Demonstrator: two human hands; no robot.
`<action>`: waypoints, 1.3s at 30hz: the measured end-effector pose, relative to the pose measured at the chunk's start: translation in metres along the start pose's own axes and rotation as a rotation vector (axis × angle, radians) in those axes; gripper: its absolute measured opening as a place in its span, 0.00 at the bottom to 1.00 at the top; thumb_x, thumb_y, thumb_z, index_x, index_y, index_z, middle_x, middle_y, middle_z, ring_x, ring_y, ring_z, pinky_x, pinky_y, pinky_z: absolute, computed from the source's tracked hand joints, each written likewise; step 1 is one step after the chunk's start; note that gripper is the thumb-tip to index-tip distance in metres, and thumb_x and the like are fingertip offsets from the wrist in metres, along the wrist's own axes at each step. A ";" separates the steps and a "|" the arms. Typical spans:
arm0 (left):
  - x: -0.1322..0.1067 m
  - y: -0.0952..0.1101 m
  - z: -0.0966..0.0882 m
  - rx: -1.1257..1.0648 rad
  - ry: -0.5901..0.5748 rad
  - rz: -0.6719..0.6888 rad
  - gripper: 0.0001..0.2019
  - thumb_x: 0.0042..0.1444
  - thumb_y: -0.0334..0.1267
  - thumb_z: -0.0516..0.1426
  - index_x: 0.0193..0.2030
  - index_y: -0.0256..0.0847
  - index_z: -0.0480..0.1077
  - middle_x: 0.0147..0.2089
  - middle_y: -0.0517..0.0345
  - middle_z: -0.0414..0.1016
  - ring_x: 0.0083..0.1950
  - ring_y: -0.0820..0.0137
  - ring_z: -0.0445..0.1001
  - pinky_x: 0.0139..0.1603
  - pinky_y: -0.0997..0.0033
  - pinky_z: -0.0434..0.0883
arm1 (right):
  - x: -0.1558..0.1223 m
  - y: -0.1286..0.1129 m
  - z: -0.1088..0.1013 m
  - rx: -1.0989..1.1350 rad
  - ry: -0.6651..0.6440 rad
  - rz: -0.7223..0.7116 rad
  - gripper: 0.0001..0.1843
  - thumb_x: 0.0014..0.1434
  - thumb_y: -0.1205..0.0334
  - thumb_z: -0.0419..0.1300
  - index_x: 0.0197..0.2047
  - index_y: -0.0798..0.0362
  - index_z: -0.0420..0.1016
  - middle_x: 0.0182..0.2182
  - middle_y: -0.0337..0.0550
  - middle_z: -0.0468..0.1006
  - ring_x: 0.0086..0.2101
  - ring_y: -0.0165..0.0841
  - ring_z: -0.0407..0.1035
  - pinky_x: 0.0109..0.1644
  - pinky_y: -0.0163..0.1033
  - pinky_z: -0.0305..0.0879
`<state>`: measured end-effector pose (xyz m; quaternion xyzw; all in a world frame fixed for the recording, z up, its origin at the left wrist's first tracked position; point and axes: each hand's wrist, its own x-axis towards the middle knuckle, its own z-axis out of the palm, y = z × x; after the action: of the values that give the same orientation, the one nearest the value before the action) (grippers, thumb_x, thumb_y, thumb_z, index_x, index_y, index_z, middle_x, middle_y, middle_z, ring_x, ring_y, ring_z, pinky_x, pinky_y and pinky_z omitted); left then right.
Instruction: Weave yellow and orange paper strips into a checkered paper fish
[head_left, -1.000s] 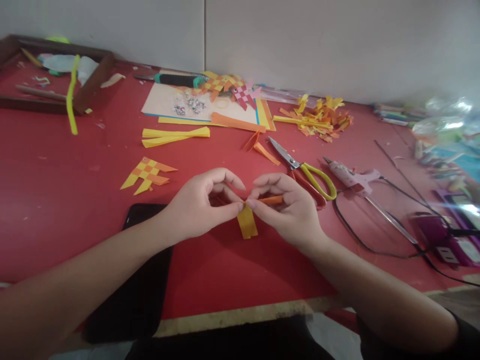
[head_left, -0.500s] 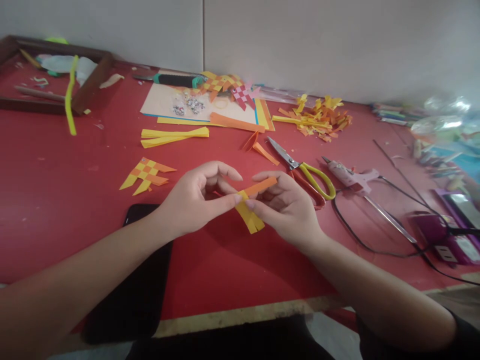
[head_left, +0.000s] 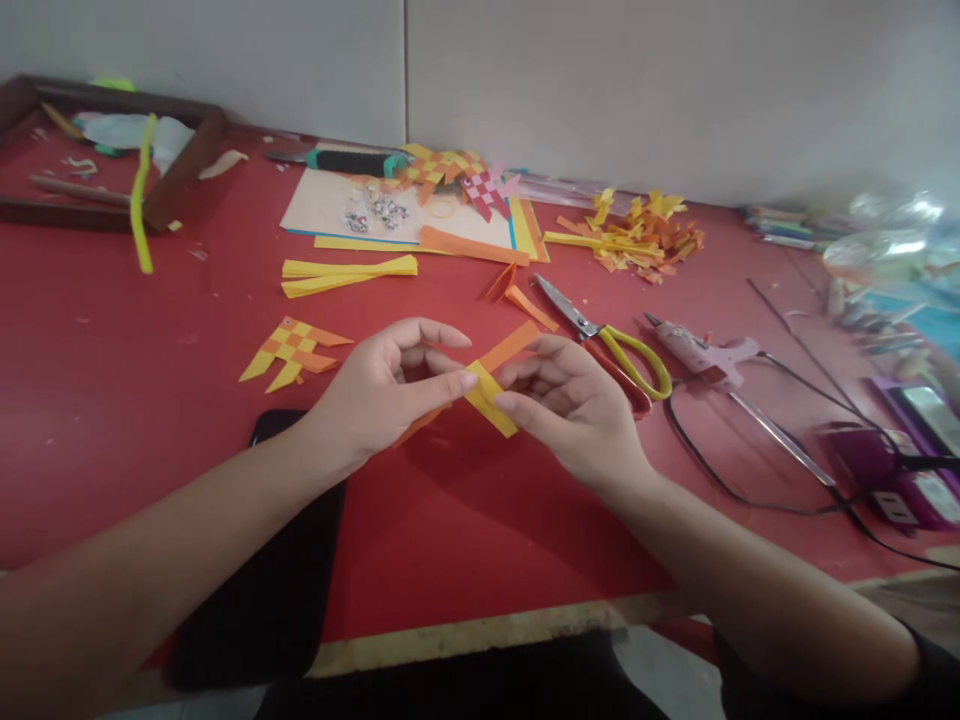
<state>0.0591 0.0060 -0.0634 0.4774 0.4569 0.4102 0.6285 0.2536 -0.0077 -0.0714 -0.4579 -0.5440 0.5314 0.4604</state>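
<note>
Pinching yellow paper (head_left: 491, 403), crossed over orange strip (head_left: 511, 344), in left hand (head_left: 390, 390) and right hand (head_left: 574, 410) above red table (head_left: 442, 560). Now swung further aslant, baring orange below left hand; seemingly lining up the crossing.

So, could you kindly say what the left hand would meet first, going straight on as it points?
Past its held paper strips, the left hand would likely meet the right hand first, though depth is unclear.
</note>
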 end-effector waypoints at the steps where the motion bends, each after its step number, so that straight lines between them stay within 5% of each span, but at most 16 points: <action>1: 0.000 0.000 0.000 0.001 -0.010 -0.003 0.13 0.51 0.38 0.68 0.43 0.43 0.73 0.31 0.65 0.76 0.30 0.78 0.71 0.31 0.80 0.69 | 0.000 -0.001 0.000 0.007 -0.003 0.015 0.25 0.49 0.60 0.72 0.46 0.48 0.65 0.33 0.35 0.79 0.32 0.27 0.75 0.33 0.32 0.73; 16: -0.001 -0.001 0.002 -0.029 -0.012 -0.018 0.13 0.48 0.37 0.69 0.38 0.42 0.71 0.33 0.61 0.77 0.33 0.74 0.75 0.33 0.76 0.71 | -0.001 -0.003 0.002 -0.020 -0.011 0.093 0.20 0.50 0.58 0.71 0.41 0.51 0.67 0.30 0.36 0.78 0.28 0.25 0.72 0.29 0.31 0.69; 22: -0.002 0.000 0.003 0.007 -0.121 0.074 0.11 0.53 0.34 0.65 0.33 0.42 0.64 0.29 0.67 0.67 0.29 0.78 0.67 0.30 0.79 0.67 | -0.002 -0.005 0.003 -0.048 -0.059 0.079 0.13 0.53 0.54 0.69 0.29 0.52 0.72 0.28 0.41 0.80 0.29 0.29 0.73 0.31 0.35 0.71; 27: -0.003 -0.003 0.003 0.053 -0.163 0.096 0.11 0.55 0.37 0.65 0.34 0.43 0.64 0.31 0.64 0.72 0.35 0.74 0.74 0.38 0.74 0.70 | -0.004 -0.006 0.003 -0.158 -0.022 -0.007 0.09 0.54 0.56 0.67 0.30 0.52 0.76 0.26 0.41 0.80 0.27 0.30 0.73 0.28 0.36 0.70; 30: -0.003 -0.001 0.002 0.131 -0.119 0.156 0.13 0.53 0.40 0.66 0.40 0.43 0.67 0.40 0.58 0.76 0.44 0.70 0.75 0.44 0.71 0.70 | -0.004 -0.008 -0.002 -0.369 0.023 -0.230 0.04 0.57 0.60 0.65 0.32 0.51 0.78 0.28 0.41 0.80 0.26 0.30 0.72 0.28 0.37 0.70; 33: -0.004 0.006 0.001 0.208 0.051 0.215 0.11 0.53 0.40 0.66 0.40 0.42 0.70 0.42 0.58 0.76 0.42 0.72 0.74 0.40 0.74 0.69 | -0.003 -0.011 -0.013 -0.670 0.031 -0.631 0.05 0.56 0.67 0.64 0.34 0.46 0.79 0.29 0.40 0.81 0.30 0.33 0.74 0.35 0.42 0.73; 36: -0.006 0.015 0.002 0.069 0.003 -0.036 0.06 0.58 0.39 0.60 0.35 0.41 0.68 0.27 0.61 0.74 0.27 0.74 0.71 0.27 0.76 0.67 | -0.001 -0.011 -0.027 -0.814 -0.035 -0.938 0.14 0.54 0.70 0.66 0.40 0.41 0.80 0.34 0.38 0.82 0.37 0.37 0.76 0.42 0.45 0.74; 39: -0.009 0.017 0.007 -0.132 -0.127 -0.332 0.10 0.55 0.38 0.63 0.39 0.41 0.65 0.27 0.58 0.77 0.28 0.71 0.76 0.24 0.77 0.68 | 0.001 -0.011 -0.034 -0.883 -0.099 -1.101 0.15 0.53 0.69 0.68 0.42 0.39 0.80 0.37 0.37 0.83 0.40 0.38 0.75 0.43 0.44 0.73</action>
<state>0.0628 -0.0004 -0.0444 0.3782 0.4607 0.2991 0.7451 0.2871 -0.0019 -0.0595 -0.2354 -0.8816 -0.0287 0.4081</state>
